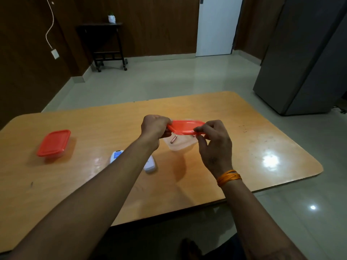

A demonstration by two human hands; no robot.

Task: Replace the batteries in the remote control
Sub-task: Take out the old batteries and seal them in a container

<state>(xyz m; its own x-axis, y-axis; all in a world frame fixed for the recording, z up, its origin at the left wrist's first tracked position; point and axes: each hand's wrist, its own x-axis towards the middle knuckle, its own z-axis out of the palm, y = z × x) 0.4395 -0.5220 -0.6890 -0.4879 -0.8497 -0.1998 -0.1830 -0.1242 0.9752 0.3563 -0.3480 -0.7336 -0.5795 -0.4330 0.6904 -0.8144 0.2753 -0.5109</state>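
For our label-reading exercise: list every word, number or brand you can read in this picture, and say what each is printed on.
No text here can be read.
The remote control has a blue panel with pale marks, too blurred to read.
Small print near its other end: too small.
Both red lids: no print visible.

The table is showing a glossy wood-look top, throwing back bright glare and carrying a few dark scuffs toward its right side. The orange lid is looking like smooth, slightly shiny plastic. The open box under it is looking like clear, cloudy plastic, and the battery inside is gleaming a coppery metallic. The closed box is wearing the same smooth orange plastic on top. The remote is looking like smooth white plastic.
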